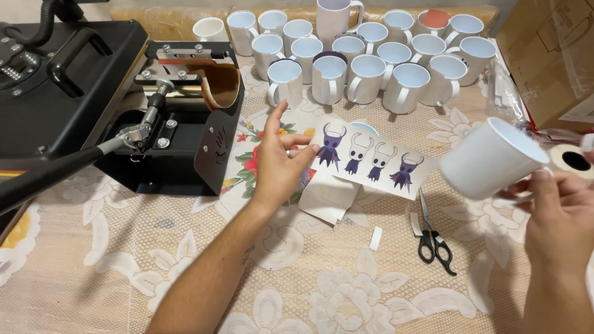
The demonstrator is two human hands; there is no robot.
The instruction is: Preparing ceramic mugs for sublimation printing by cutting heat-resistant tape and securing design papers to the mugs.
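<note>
Lace-covered table (322, 291) bears mugs (365, 62), scissors (433, 238), heat press (124, 105).

A brown cardboard box (544, 55) was seen at the far right edge of the bench (322, 284), just beside the group of white mugs; it was cut off by the frame, with a line drawing printed on its side and a white label (581, 112) stuck low on the face. Clear plastic wrap (504, 93) was seen bunched at its foot. A long white printed strip (371, 159), bearing four purple-and-white horned figures in a row, was held by one end in the left hand (278, 158), above the bench. No signs or screens were seen.
</note>
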